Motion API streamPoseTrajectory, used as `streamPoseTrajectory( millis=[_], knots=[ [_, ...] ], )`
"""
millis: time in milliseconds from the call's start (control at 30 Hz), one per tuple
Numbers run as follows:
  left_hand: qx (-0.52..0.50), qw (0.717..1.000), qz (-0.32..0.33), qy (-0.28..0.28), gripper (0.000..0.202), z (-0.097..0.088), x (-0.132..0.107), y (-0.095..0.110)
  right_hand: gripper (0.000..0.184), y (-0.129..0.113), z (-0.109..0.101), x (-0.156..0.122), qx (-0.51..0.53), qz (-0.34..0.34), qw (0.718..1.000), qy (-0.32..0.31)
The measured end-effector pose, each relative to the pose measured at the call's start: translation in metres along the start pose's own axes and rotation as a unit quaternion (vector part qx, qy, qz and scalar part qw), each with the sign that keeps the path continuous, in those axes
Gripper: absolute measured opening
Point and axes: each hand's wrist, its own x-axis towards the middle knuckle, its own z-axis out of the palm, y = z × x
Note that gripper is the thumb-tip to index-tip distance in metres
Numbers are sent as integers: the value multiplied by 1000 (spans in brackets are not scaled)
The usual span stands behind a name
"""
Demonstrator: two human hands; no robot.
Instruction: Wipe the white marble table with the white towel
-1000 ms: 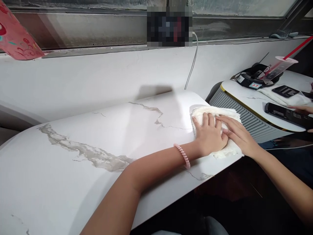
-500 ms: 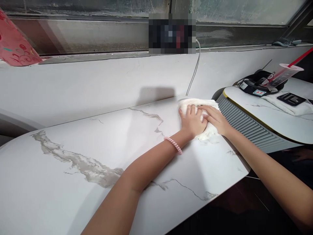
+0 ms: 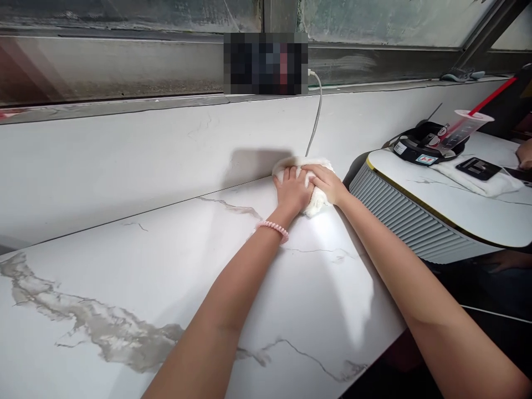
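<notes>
A white cloth (image 3: pixel 317 206) lies bunched at the far right corner of a white marble-patterned table (image 3: pixel 124 266), up against the wall. My left hand (image 3: pixel 292 194) presses down on it, fingers spread, palm lowered. Close beside it, my right hand (image 3: pixel 327 184) also rests flat on the cloth, its fingers reaching toward the left hand. Parts of the cloth are hidden under both hands. A pink beaded bracelet (image 3: pixel 273 226) circles my left wrist.
Right of a gap stands a ribbed white table (image 3: pixel 415 221) bearing a black ring-shaped device (image 3: pixel 419 149), a cup with red straw (image 3: pixel 465 130), a phone (image 3: pixel 479 168) and white cloth (image 3: pixel 494 187). Another person's hand (image 3: pixel 525 155) shows there. A cable (image 3: pixel 318 111) hangs behind my cloth.
Both hands have slid the cloth farther toward the wall and slightly left along the table. The view has turned right, bringing another person's hand into sight at the right edge.
</notes>
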Motion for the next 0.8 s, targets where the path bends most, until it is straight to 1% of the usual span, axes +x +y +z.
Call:
streamPoseTrajectory(
  millis=[167,333,433,600,800],
  knots=[
    [8,1000,-17,-3,50,-2,7,-1,43,7,5,11,-3,0,1000,2],
    [5,1000,-15,0,51,-2,5,0,44,4,5,9,-7,6,1000,9],
    [7,1000,-14,-6,52,-2,2,0,45,2,3,6,-9,9,1000,0],
    [23,1000,-13,-16,53,-4,-8,3,48,-1,0,-4,-14,2,1000,-12],
    [26,999,-4,-21,55,-6,-28,10,52,-12,-7,-25,-29,-1,999,-32]
  ],
)
